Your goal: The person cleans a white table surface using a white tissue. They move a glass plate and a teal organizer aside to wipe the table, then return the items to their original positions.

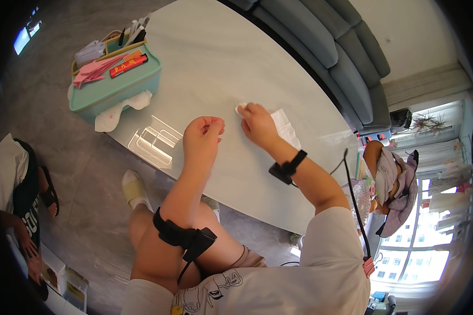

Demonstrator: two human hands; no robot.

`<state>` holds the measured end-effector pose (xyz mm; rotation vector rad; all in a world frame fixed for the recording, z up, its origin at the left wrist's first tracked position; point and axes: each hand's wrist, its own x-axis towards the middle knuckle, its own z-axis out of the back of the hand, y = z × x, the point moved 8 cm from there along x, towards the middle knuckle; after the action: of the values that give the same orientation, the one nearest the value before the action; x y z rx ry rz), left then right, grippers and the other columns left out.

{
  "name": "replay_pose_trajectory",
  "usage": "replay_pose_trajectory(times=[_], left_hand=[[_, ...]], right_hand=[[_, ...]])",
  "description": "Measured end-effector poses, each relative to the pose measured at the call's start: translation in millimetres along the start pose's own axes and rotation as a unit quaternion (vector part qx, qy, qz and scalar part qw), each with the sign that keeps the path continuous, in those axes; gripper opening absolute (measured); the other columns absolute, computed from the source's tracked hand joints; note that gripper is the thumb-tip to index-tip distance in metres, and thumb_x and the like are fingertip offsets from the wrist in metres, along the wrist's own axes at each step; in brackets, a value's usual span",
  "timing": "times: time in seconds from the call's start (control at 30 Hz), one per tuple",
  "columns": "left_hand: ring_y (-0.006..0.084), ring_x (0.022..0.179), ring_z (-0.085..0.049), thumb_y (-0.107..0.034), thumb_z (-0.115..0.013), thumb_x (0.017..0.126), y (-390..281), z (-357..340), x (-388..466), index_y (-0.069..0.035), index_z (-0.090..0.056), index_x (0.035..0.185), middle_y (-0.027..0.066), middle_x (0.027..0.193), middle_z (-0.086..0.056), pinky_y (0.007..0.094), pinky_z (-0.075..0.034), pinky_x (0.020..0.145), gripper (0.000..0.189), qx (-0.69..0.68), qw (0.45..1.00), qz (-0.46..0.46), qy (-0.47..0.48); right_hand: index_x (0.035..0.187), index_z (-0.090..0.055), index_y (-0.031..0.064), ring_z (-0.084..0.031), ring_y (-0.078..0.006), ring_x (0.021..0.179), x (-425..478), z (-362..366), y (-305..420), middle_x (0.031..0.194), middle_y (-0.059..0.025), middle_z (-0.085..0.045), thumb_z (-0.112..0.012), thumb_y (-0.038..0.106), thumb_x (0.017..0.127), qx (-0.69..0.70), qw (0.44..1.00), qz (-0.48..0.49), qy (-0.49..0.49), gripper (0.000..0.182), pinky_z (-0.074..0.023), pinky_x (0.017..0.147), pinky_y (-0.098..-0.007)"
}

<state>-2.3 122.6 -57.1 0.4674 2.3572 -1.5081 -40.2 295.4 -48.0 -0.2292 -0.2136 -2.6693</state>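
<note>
My right hand [258, 122] pinches a small white wad [241, 107], perhaps tissue, at the white glossy tabletop [205, 78]. A folded white tissue [285, 128] lies flat just beside that hand, partly behind its wrist. My left hand [205, 130] is held over the table near its front edge, fingers curled in and thumb against them; whether something small is between the fingertips cannot be told. Black straps with small devices sit on my right wrist and left forearm.
A green tissue box organizer [118, 92] with a red packet [129, 65], pink paper pieces [98, 71] and pens stands at the table's left end. A grey sofa [319, 39] runs along the far side. Another person's hand [29, 244] shows at far left. Clothes [398, 185] hang over a chair at right.
</note>
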Motion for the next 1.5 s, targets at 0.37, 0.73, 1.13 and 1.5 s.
replay_pose_trajectory(times=[0.37, 0.73, 1.13, 1.5], left_hand=[[0.0134, 0.087, -0.062, -0.018, -0.057, 0.089, 6.3, -9.0, -1.6, -0.003, -0.064, 0.096, 0.0046, 0.091, -0.065, 0.0257, -0.048, 0.076, 0.018, -0.010, 0.999, 0.023, 0.036], [0.0113, 0.082, -0.061, -0.016, -0.055, 0.088, 0.5, -6.6, 2.9, -0.002, -0.065, 0.092, 0.0031, 0.086, -0.065, 0.0245, -0.047, 0.074, 0.018, -0.045, 0.998, 0.027, 0.020], [0.0132, 0.085, -0.062, -0.018, -0.057, 0.089, 6.8, -10.2, 1.3, -0.002, -0.064, 0.095, 0.0048, 0.088, -0.065, 0.0250, -0.049, 0.075, 0.019, -0.033, 0.998, 0.030, 0.046], [0.0138, 0.084, -0.062, -0.017, -0.057, 0.089, -18.0, 24.7, 1.4, 0.000, -0.063, 0.096, 0.0059, 0.089, -0.065, 0.0250, -0.049, 0.076, 0.019, -0.062, 0.998, 0.007, 0.006]], right_hand=[[0.106, -0.067, 0.0055, -0.057, -0.0295, 0.087, -88.7, 28.7, 27.1, 0.095, -0.0111, -0.059, -0.067, 0.002, 0.080, 0.189, 0.979, -0.073, -0.037, 0.026, -0.0484, 0.073, -0.0369], [0.094, -0.068, 0.0049, -0.058, -0.0279, 0.079, 14.0, -9.0, -10.2, 0.086, -0.0105, -0.060, -0.066, 0.003, 0.080, 0.223, 0.960, -0.141, -0.098, 0.014, -0.0478, 0.069, -0.0368], [0.085, -0.062, 0.0039, -0.058, -0.0359, 0.078, -35.9, 9.6, -56.5, 0.083, -0.0155, -0.060, -0.060, 0.000, 0.081, 0.113, 0.982, -0.105, -0.110, 0.006, -0.0478, 0.069, -0.0416], [0.091, -0.059, 0.0073, -0.058, -0.0347, 0.080, -39.7, 7.9, 17.9, 0.085, -0.0152, -0.057, -0.059, 0.001, 0.080, 0.146, 0.986, -0.040, -0.064, 0.012, -0.0471, 0.069, -0.0444]])
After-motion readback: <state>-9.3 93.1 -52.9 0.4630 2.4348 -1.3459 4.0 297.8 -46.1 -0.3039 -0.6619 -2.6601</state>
